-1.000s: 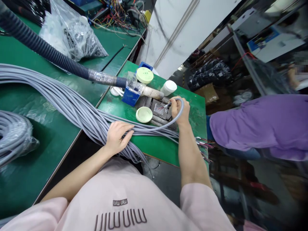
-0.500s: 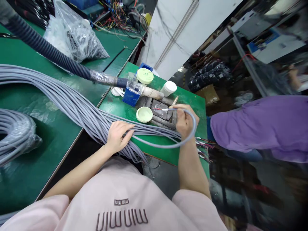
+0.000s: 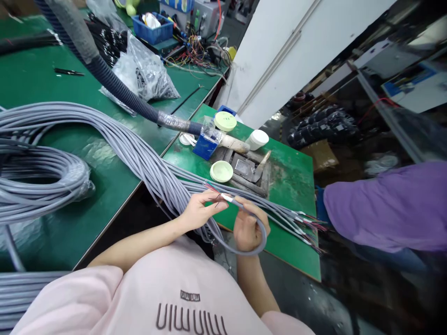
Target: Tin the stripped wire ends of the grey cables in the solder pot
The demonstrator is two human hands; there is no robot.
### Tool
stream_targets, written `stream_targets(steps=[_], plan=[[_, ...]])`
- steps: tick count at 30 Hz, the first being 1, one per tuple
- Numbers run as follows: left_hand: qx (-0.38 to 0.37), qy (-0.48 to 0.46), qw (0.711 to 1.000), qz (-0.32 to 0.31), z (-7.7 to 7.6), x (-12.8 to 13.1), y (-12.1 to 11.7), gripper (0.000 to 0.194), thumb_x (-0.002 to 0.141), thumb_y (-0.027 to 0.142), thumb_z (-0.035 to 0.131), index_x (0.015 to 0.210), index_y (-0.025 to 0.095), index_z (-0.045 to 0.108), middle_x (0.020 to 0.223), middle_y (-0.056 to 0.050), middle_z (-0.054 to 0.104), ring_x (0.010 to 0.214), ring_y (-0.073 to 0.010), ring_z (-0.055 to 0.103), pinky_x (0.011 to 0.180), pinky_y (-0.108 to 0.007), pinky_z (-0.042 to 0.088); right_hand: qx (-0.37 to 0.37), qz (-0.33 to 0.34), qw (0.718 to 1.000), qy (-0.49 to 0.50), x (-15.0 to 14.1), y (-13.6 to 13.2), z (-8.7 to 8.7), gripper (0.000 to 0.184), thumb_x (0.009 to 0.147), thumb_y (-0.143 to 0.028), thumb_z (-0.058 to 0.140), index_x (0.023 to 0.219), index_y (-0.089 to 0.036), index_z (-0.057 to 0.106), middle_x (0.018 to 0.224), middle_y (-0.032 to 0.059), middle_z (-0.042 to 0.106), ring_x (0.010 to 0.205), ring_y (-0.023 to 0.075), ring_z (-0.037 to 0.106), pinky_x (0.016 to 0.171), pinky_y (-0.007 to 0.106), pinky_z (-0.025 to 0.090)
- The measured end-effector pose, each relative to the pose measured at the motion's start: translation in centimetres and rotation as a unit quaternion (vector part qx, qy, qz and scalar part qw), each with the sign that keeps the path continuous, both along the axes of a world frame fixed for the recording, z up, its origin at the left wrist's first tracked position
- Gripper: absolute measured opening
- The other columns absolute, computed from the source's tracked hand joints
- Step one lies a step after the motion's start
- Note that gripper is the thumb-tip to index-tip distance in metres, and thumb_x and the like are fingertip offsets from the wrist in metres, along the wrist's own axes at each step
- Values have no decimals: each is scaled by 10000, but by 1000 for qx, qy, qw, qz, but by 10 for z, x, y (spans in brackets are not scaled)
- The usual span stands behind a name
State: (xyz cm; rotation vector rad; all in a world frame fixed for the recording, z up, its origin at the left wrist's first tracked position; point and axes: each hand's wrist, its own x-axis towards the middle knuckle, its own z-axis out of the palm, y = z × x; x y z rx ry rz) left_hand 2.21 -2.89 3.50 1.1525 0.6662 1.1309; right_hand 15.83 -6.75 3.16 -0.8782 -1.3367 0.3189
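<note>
My right hand (image 3: 249, 228) is closed around a grey cable (image 3: 260, 237), which loops out below and to the right of it. The cable's end points left, with a white band (image 3: 226, 197) and thin red and dark wires (image 3: 212, 188) fanning out past it. My left hand (image 3: 202, 211) is at these wires, its thumb and forefinger apart; the wires cross its fingertips, and I see no firm grip. Beneath both hands runs a thick bundle of grey cables (image 3: 164, 181), whose stripped ends (image 3: 310, 228) lie at the green board's right edge.
Behind the hands a soldering pot (image 3: 244, 167) has a scraper (image 3: 263, 163) on it. Around it are an open pale-green tin (image 3: 221, 171), a round lid (image 3: 225, 121), a white tub (image 3: 257, 139) and a ribbed hose (image 3: 136, 100). A person in purple (image 3: 387, 209) is at right.
My right hand has drawn the cable end back from the soldering pot toward my body. My left hand has left the bundle and come to the wires. The view has shifted left.
</note>
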Motion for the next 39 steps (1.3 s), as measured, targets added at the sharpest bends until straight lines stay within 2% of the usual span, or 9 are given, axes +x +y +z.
stream_targets(steps=[5, 10, 15, 20, 25, 29, 31, 34, 39], plan=[[-64, -50, 996, -25, 12, -1, -13, 395, 702, 529, 741, 837, 159, 771, 821, -71, 727, 780, -185, 645, 787, -305, 502, 17, 7, 1000, -16, -8, -19, -7, 256, 937, -278, 466, 1130, -277, 634, 1037, 88, 702, 966, 281, 679, 749, 485, 576], [-52, -49, 997, -36, 7, -5, -22, 435, 769, 561, 667, 718, 136, 747, 744, -72, 709, 751, -177, 629, 785, -302, 492, 23, -16, 994, -104, -6, -42, -8, 284, 892, -184, 535, 1139, -275, 642, 1075, 74, 713, 994, 258, 679, 805, 466, 566], [-27, -17, 995, -95, 6, -4, -31, 460, 779, 547, 662, 567, 139, 684, 813, -89, 712, 765, -175, 624, 754, -295, 484, -155, -19, 984, -81, 10, -66, 15, 268, 897, -148, 497, 1022, -261, 706, 823, 18, 746, 730, 167, 694, 659, 297, 551], [16, 8, 985, -169, 9, 7, -36, 384, 778, 487, 693, 584, 155, 701, 697, -70, 687, 724, -164, 599, 718, -289, 473, -327, 98, 938, -55, 21, -77, 37, 232, 832, -250, 567, 632, -195, 670, 470, -22, 622, 410, 108, 546, 443, 218, 433], [-52, -39, 979, -192, -3, 15, -35, 251, 678, 414, 797, 654, 168, 750, 686, -45, 678, 627, -125, 565, 618, -256, 442, -389, 166, 906, -15, 22, -80, 38, 292, 856, -346, 543, 636, -179, 639, 406, -34, 556, 354, 84, 467, 411, 203, 382], [-119, -116, 964, -207, -9, 22, -38, 410, 615, 501, 816, 469, 149, 665, 498, -29, 575, 539, -108, 491, 530, -245, 368, -414, 213, 885, 18, 19, -80, 32, 322, 834, -404, 561, 619, -173, 621, 391, -37, 524, 329, 77, 415, 372, 201, 330], [-153, -131, 958, -204, -9, 25, -40, 475, 588, 570, 805, 457, 140, 650, 448, -20, 525, 502, -101, 453, 492, -242, 329, -410, 201, 889, 20, 16, -80, 29, 308, 823, -388, 565, 606, -174, 611, 384, -44, 506, 321, 72, 390, 365, 203, 308], [-196, -117, 959, -169, -6, 25, -41, 501, 562, 619, 793, 548, 132, 677, 483, -13, 547, 486, -93, 454, 489, -235, 342, -382, 110, 917, -8, 11, -78, 28, 291, 810, -325, 565, 556, -182, 566, 383, -51, 477, 352, 71, 384, 393, 208, 307], [-168, -72, 980, -72, -2, 17, -40, 304, 646, 398, 803, 766, 153, 668, 587, 24, 606, 554, -79, 514, 593, -209, 414, -343, -24, 936, -81, 5, -77, 28, 295, 816, -302, 570, 548, -186, 524, 418, -62, 436, 405, 65, 362, 430, 216, 284]])
